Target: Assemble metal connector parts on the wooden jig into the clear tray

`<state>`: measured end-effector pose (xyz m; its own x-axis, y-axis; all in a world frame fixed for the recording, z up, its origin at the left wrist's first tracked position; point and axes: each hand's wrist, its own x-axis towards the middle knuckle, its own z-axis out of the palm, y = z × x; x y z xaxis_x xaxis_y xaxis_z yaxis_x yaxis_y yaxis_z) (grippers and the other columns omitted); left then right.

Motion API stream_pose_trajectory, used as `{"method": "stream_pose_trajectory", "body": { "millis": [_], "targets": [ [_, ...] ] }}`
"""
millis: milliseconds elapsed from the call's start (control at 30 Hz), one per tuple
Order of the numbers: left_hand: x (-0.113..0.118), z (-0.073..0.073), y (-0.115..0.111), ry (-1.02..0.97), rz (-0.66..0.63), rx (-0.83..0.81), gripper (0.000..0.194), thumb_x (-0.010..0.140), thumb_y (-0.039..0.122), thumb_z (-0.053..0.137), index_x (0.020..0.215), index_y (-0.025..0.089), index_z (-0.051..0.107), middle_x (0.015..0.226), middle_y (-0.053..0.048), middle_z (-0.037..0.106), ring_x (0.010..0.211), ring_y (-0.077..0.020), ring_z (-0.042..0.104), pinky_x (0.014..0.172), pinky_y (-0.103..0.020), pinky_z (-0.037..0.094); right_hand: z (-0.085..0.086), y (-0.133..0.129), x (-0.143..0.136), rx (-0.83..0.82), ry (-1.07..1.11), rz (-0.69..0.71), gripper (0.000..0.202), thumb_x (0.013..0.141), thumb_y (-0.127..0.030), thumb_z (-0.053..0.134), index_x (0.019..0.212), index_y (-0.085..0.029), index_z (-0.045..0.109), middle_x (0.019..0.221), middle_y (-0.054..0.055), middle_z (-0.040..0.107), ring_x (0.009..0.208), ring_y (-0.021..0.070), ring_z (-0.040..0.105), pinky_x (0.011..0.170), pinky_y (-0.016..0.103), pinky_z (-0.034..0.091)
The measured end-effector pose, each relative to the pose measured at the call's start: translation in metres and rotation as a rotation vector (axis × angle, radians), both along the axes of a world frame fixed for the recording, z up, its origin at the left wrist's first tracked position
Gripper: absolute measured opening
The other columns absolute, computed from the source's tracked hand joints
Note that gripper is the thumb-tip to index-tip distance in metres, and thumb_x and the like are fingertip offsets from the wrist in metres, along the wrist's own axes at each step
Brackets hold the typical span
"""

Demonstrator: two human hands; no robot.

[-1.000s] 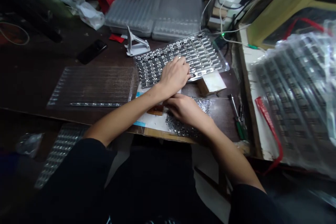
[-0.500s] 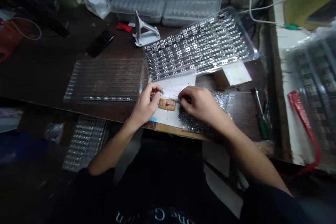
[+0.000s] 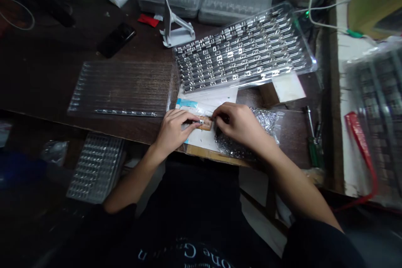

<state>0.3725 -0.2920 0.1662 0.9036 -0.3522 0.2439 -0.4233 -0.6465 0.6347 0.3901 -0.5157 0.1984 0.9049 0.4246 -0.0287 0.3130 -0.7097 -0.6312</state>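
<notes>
My left hand [image 3: 174, 130] pinches a small silvery connector [image 3: 200, 122] between thumb and fingertips, at the left part of a small brown block [image 3: 206, 124]. The block lies on a white sheet [image 3: 201, 137], partly covered by the fingers. My right hand [image 3: 238, 124] is closed, its thumb and index fingertips together near the block's right end. Whatever those fingertips hold is too small to make out. Under and beside this hand spreads a pile of tiny shiny metal parts [image 3: 228, 144] on clear plastic.
Behind the hands, a tilted clear tray [image 3: 238, 52] full of connectors leans over a box [image 3: 287, 88]. At left lies a ribbed tray [image 3: 125, 86] with one row of connectors. Around are a phone [image 3: 117, 39], a grey stand [image 3: 177, 29] and a green-handled screwdriver [image 3: 313, 150].
My left hand has moved slightly right and down, bringing the connector over the block. My right hand stays nearly still beside the block. The view has shifted a little.
</notes>
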Motion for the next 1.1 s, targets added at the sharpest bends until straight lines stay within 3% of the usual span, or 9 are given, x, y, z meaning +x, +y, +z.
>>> {"method": "stream_pose_trajectory", "body": {
  "millis": [300, 467, 633, 767, 900, 1000, 1100],
  "targets": [
    [-0.002, -0.003, -0.002, -0.014, -0.016, -0.028, 0.007, 0.094, 0.03, 0.066, 0.093, 0.024, 0.07, 0.1, -0.002, 0.078, 0.097, -0.0214, 0.07, 0.09, -0.037, 0.05, -0.012, 0.015, -0.007, -0.12, -0.041, 0.034, 0.023, 0.092, -0.016, 0.053, 0.101, -0.015, 0.074, 0.099, 0.011, 0.073, 0.083, 0.0208, 0.066, 0.07, 0.029, 0.043],
    [-0.004, -0.005, 0.003, -0.087, 0.187, -0.115, 0.011, 0.096, 0.033, 0.063, 0.095, 0.022, 0.067, 0.099, -0.003, 0.076, 0.097, -0.0212, 0.068, 0.09, -0.036, 0.051, -0.015, 0.017, -0.007, 0.022, -0.025, 0.114, 0.023, 0.092, -0.012, 0.053, 0.104, -0.015, 0.073, 0.1, 0.009, 0.073, 0.086, 0.0184, 0.066, 0.077, 0.029, 0.047],
    [-0.01, -0.005, 0.01, -0.033, 0.08, 0.145, 0.01, 0.093, 0.031, 0.066, 0.101, 0.025, 0.068, 0.103, -0.003, 0.075, 0.097, -0.0246, 0.066, 0.087, -0.039, 0.045, -0.01, 0.027, -0.016, -0.254, -0.251, 0.306, 0.023, 0.1, -0.013, 0.049, 0.11, -0.01, 0.07, 0.101, 0.015, 0.07, 0.089, 0.0234, 0.061, 0.079, 0.035, 0.046],
    [-0.011, -0.006, 0.011, -0.035, 0.074, 0.154, 0.011, 0.095, 0.033, 0.064, 0.103, 0.027, 0.068, 0.105, -0.002, 0.075, 0.098, -0.025, 0.066, 0.089, -0.04, 0.044, -0.003, 0.03, -0.019, -0.331, -0.284, 0.346, 0.024, 0.101, -0.013, 0.049, 0.114, -0.012, 0.069, 0.105, 0.013, 0.069, 0.09, 0.0224, 0.061, 0.078, 0.033, 0.044],
    [-0.011, -0.005, 0.006, -0.05, 0.175, 0.067, 0.012, 0.096, 0.033, 0.061, 0.101, 0.023, 0.067, 0.103, -0.004, 0.076, 0.095, -0.0243, 0.067, 0.09, -0.039, 0.045, 0.007, 0.007, -0.011, -0.285, -0.212, 0.217, 0.026, 0.102, -0.022, 0.05, 0.119, -0.014, 0.068, 0.106, 0.011, 0.071, 0.091, 0.0215, 0.064, 0.076, 0.032, 0.044],
    [-0.011, -0.001, -0.002, -0.084, 0.22, 0.001, 0.012, 0.096, 0.033, 0.063, 0.098, 0.022, 0.066, 0.101, -0.004, 0.076, 0.094, -0.0236, 0.067, 0.088, -0.038, 0.047, 0.013, -0.013, -0.005, -0.366, -0.205, 0.074, 0.022, 0.098, -0.027, 0.056, 0.108, -0.016, 0.073, 0.1, 0.01, 0.073, 0.087, 0.0225, 0.064, 0.073, 0.033, 0.041],
    [-0.01, 0.002, -0.012, -0.104, 0.195, -0.053, 0.01, 0.094, 0.031, 0.064, 0.096, 0.021, 0.067, 0.098, -0.003, 0.076, 0.095, -0.0222, 0.068, 0.087, -0.036, 0.047, 0.011, -0.017, -0.002, -0.436, -0.22, 0.008, 0.023, 0.097, -0.028, 0.057, 0.105, -0.016, 0.074, 0.1, 0.01, 0.073, 0.085, 0.0232, 0.063, 0.071, 0.033, 0.038]
  ]
}}
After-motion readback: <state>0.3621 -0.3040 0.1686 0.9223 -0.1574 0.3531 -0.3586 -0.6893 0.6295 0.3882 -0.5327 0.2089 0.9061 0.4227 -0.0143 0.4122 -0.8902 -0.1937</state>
